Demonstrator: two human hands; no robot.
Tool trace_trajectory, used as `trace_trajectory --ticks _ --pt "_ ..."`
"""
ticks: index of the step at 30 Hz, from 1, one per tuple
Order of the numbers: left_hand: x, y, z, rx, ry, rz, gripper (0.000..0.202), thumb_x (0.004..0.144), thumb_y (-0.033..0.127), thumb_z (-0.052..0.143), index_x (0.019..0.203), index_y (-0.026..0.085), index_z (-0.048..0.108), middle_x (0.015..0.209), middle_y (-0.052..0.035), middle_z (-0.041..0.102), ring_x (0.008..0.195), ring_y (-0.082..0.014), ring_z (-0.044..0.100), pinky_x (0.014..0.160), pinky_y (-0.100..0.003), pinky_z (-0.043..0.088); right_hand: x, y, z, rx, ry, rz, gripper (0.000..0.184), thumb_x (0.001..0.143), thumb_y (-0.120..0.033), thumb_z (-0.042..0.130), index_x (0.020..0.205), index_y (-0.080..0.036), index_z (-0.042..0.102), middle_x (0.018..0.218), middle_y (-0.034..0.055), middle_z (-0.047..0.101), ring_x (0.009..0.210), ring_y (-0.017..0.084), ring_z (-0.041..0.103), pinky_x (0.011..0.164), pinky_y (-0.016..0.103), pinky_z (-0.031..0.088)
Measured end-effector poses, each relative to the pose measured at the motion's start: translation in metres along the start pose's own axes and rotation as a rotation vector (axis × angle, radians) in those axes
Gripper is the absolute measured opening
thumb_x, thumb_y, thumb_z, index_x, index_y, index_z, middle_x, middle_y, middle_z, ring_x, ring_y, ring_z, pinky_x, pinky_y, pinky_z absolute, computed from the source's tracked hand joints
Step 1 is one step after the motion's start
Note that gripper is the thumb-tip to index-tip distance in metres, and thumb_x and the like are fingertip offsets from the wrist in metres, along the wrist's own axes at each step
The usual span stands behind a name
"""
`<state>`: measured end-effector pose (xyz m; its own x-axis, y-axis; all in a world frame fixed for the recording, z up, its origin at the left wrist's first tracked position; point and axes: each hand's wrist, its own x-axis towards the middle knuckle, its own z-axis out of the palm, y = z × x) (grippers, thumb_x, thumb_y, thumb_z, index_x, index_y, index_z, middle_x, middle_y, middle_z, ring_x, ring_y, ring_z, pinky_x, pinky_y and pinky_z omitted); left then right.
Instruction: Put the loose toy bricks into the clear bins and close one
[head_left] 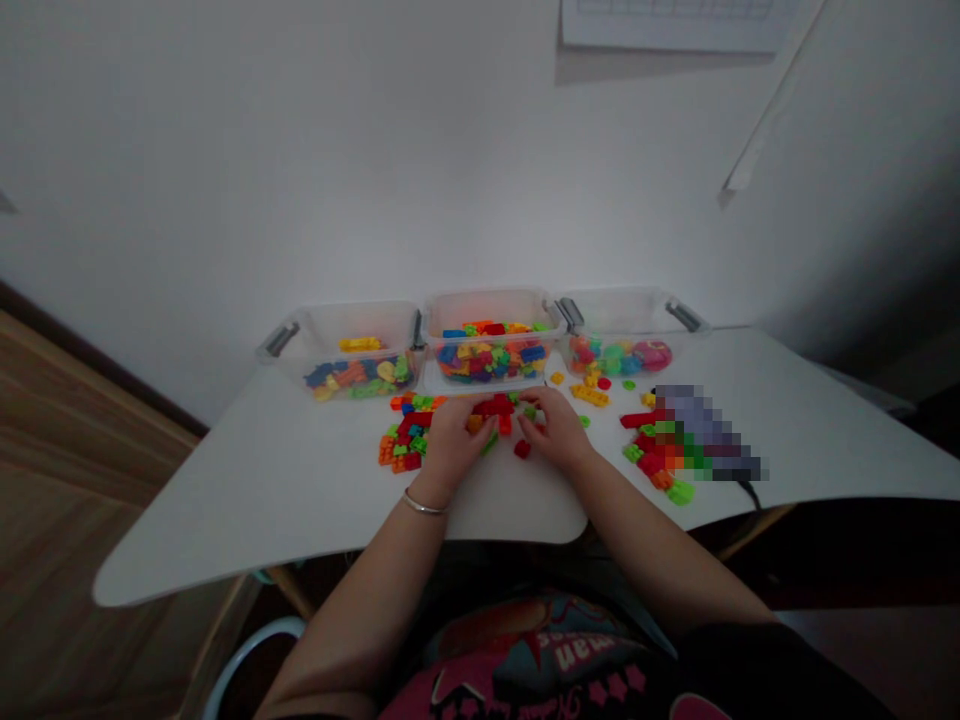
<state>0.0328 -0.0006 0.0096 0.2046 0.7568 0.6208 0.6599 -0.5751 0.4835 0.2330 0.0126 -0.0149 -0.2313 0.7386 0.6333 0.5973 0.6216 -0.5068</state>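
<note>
Near the middle of the table, my left hand [454, 436] curls its fingers round a cluster of red building blocks [493, 406]. My right hand [553, 428] faces it from the other side, fingers bent inward, with a small green block [529, 411] between thumb and fingers; its exact grip is hard to see. An orange-red block [505, 424] shows below the cluster, between both hands. On the tabletop under my hands lie a green block [490, 442] and a dark red block [522, 449]. Fingers hide part of the cluster.
Left of my hands are mixed blocks [397, 450]. To the right lie yellow pieces [590, 395] and another pile [651, 460], partly under a pixelated patch. Three clear bins, left [360, 320], middle [487, 305] and right [622, 312], stand along the wall.
</note>
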Motion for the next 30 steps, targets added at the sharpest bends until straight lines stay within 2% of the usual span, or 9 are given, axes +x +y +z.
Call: trace_trajectory --ticks 4,8,10,12,14,16,21,26,30 --pt "0.002 -0.005 -0.006 -0.118 0.231 -0.12 0.023 0.08 0.023 0.063 0.102 0.02 0.061 0.098 -0.0052 0.066 0.094 -0.0197 0.063 0.087 -0.035 0.051 0.001 0.005 0.0 -0.131 -0.094 0.066 0.023 0.078 -0.023 0.06 0.101 -0.019 0.063 0.104 0.0108 0.065 0.102 0.027 0.056 0.093 0.046 0.047" --pt "0.007 -0.016 -0.019 -0.231 0.575 -0.253 0.025 0.079 0.025 0.063 0.102 0.019 0.055 0.097 -0.0036 0.06 0.09 -0.0156 0.061 0.085 -0.03 0.051 0.001 0.006 0.001 -0.157 -0.156 0.041 0.02 0.076 -0.023 0.064 0.095 -0.019 0.066 0.104 0.0097 0.066 0.104 0.026 0.055 0.096 0.044 0.045" --pt "0.015 -0.023 -0.03 -0.25 0.741 -0.272 0.027 0.08 0.026 0.061 0.104 0.019 0.05 0.1 -0.004 0.058 0.091 -0.0143 0.061 0.086 -0.028 0.051 0.002 0.005 0.002 -0.163 -0.153 0.033 0.019 0.076 -0.023 0.064 0.094 -0.02 0.067 0.103 0.0095 0.066 0.104 0.026 0.055 0.096 0.043 0.046" --pt "0.027 -0.031 -0.045 -0.192 0.833 -0.261 0.028 0.081 0.026 0.058 0.107 0.02 0.046 0.105 -0.0055 0.057 0.097 -0.0146 0.06 0.09 -0.029 0.05 0.002 0.004 0.002 -0.155 -0.146 0.028 0.018 0.075 -0.023 0.064 0.093 -0.02 0.068 0.102 0.0093 0.066 0.103 0.025 0.055 0.096 0.043 0.046" --pt "0.042 -0.039 -0.062 -0.098 0.854 -0.273 0.029 0.083 0.024 0.054 0.109 0.02 0.044 0.109 -0.0074 0.057 0.098 -0.0149 0.06 0.091 -0.03 0.05 0.002 0.005 0.002 -0.142 -0.14 0.02 0.016 0.076 -0.023 0.064 0.091 -0.02 0.068 0.102 0.0091 0.066 0.102 0.025 0.055 0.095 0.044 0.046" --pt "0.058 -0.047 -0.077 0.015 0.808 -0.289 0.029 0.082 0.022 0.052 0.11 0.019 0.045 0.112 -0.0088 0.058 0.101 -0.0159 0.06 0.092 -0.03 0.049 0.002 0.005 0.001 -0.139 -0.138 0.016 0.014 0.077 -0.023 0.064 0.09 -0.02 0.068 0.101 0.0089 0.067 0.102 0.025 0.056 0.095 0.044 0.046" --pt "0.088 -0.067 -0.101 0.282 0.427 -0.356 0.029 0.083 0.026 0.053 0.112 0.019 0.053 0.109 -0.0077 0.065 0.101 -0.0194 0.063 0.092 -0.033 0.047 0.002 0.004 0.001 -0.132 -0.149 0.009 0.013 0.077 -0.021 0.064 0.089 -0.021 0.069 0.1 0.008 0.067 0.101 0.025 0.056 0.095 0.045 0.046" --pt "0.094 -0.073 -0.101 0.536 0.152 -0.505 0.033 0.084 0.037 0.054 0.11 0.018 0.06 0.096 -0.0139 0.071 0.096 -0.0303 0.066 0.088 -0.045 0.043 0.003 0.004 0.001 -0.139 -0.141 0.024 0.011 0.077 -0.022 0.065 0.087 -0.021 0.069 0.098 0.0077 0.067 0.1 0.024 0.057 0.094 0.044 0.047" --pt "0.089 -0.068 -0.095 0.732 0.084 -0.475 0.037 0.09 0.037 0.039 0.104 0.013 0.064 0.088 -0.0186 0.071 0.092 -0.0326 0.066 0.092 -0.048 0.038 0.003 0.004 0.002 -0.146 -0.141 0.021 0.012 0.077 -0.021 0.065 0.088 -0.02 0.069 0.098 0.0079 0.067 0.1 0.024 0.056 0.094 0.043 0.047"
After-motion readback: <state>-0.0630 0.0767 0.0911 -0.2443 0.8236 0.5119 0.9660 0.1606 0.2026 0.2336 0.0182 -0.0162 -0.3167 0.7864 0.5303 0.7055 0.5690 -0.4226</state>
